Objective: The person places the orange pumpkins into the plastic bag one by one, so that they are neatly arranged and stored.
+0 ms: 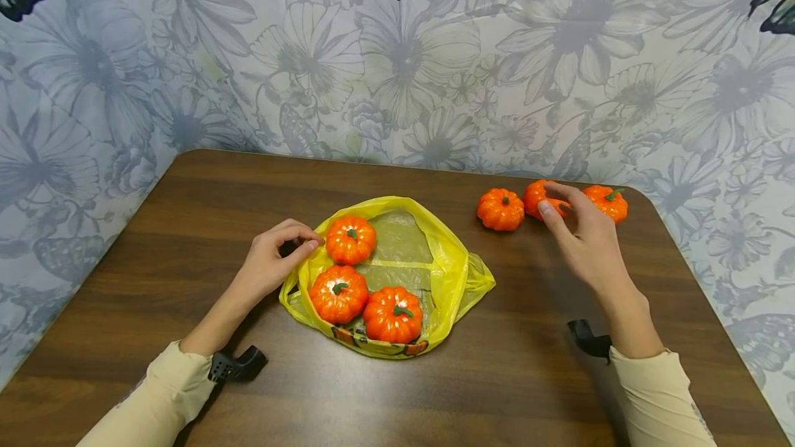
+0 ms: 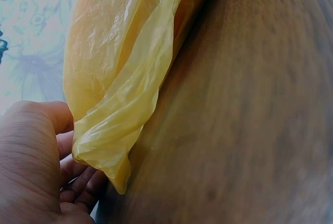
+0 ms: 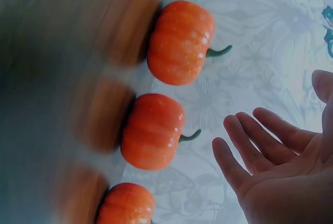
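At the left rim of a yellow plastic bag (image 1: 448, 233), my left hand (image 1: 276, 259) pinches the film between thumb and fingers. The left wrist view shows the gathered film of the bag (image 2: 122, 99) at that hand's fingers (image 2: 66, 143). Inside the open bag sit three small orange pumpkins (image 1: 393, 316) with green stems. Three more pumpkins (image 1: 500, 210) stand in a row near the table's back right. Over the middle and right ones hovers my right hand (image 1: 586, 243), partly covering the middle one. In the right wrist view its fingers are spread and apart from the pumpkins (image 3: 152, 131).
Everything lies on a dark brown wooden table (image 1: 497, 378) with rounded back corners. Behind its back edge hangs a pale wall covering (image 1: 435, 67) with a flower pattern. A black wrist camera mount (image 1: 238, 364) shows below the left wrist.
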{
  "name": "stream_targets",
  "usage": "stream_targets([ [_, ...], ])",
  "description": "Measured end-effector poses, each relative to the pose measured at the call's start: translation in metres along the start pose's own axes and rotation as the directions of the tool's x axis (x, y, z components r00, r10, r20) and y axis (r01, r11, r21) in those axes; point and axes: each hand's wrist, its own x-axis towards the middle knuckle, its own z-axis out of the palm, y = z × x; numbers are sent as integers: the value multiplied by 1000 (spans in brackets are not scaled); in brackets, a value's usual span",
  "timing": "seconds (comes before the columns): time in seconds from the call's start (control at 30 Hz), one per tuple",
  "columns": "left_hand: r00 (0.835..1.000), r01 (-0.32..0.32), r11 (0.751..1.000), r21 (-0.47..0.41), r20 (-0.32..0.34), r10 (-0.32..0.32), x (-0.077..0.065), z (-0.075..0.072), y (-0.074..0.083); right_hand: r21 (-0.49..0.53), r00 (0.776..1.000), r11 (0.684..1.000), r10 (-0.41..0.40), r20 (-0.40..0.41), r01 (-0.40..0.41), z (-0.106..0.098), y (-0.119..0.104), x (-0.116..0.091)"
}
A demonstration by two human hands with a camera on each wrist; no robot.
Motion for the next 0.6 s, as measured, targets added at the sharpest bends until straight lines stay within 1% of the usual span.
stream_targets([
  [0.1,1000,1,1000,-1,1,-1,0,0,0,2,999,999,36,-6,-36,-5,3,0],
  [0.2,1000,3,1000,-2,3,-3,0,0,0,-7,995,995,97,-24,-97,-12,8,1],
  [0.27,1000,4,1000,0,7,-4,0,0,-1,-18,992,992,120,-48,-121,-15,14,1],
  [0.43,1000,7,1000,2,10,-7,-1,0,-1,-48,982,989,132,-133,-140,-21,26,0],
  [0.5,1000,8,1000,0,9,-8,-1,0,-2,-47,975,987,144,-171,-154,-23,30,0],
  [0.6,1000,8,1000,2,8,-8,0,0,-2,-55,960,979,182,-214,-197,-25,37,1],
])
